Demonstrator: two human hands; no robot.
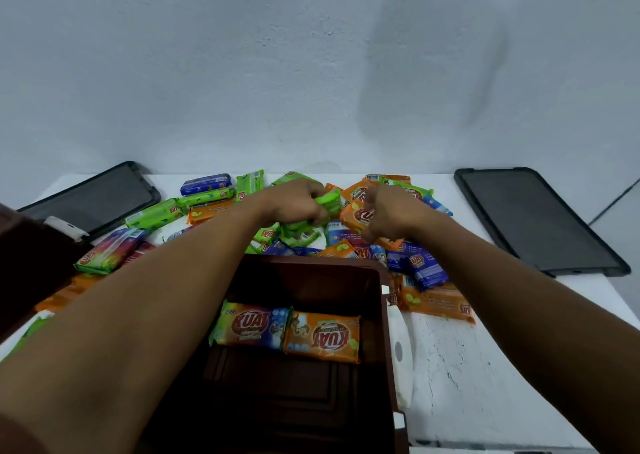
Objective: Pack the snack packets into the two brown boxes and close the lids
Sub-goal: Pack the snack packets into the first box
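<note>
The open brown box [377, 301] sits nearest, low in the middle of the white table [485, 367], with both forearms stretched over it. Two packets lie side by side on its floor: a green-and-blue packet [249, 327] on the left, touching a boxed orange packet [322, 339] on the right. A white latch [401, 349] hangs on the box's right wall.

At the left edge a second brown box [31, 256] shows only in part, with its own white clasp [65, 226] at the top.

Just beyond the far wall of the open box lies the heap of snack packets [426, 270], green, orange and blue, loose and overlapping across the table. Both hands are down in this heap, past the box and close to each other. The left hand [294, 200] is clenched round a bunch of green packets [327, 204], which crumple out from under its fingers. The right hand [391, 211] has its fingers curled onto a loose orange packet [358, 216] at the top of the heap and grips its edge; the arms hide some of the packets beneath them.

Farther out, a dark flat tray [97, 200] lies at the left back of the table and another dark tray [533, 218] at the right, both well apart from the hands. Behind everything stands a pale wall [311, 72].
</note>
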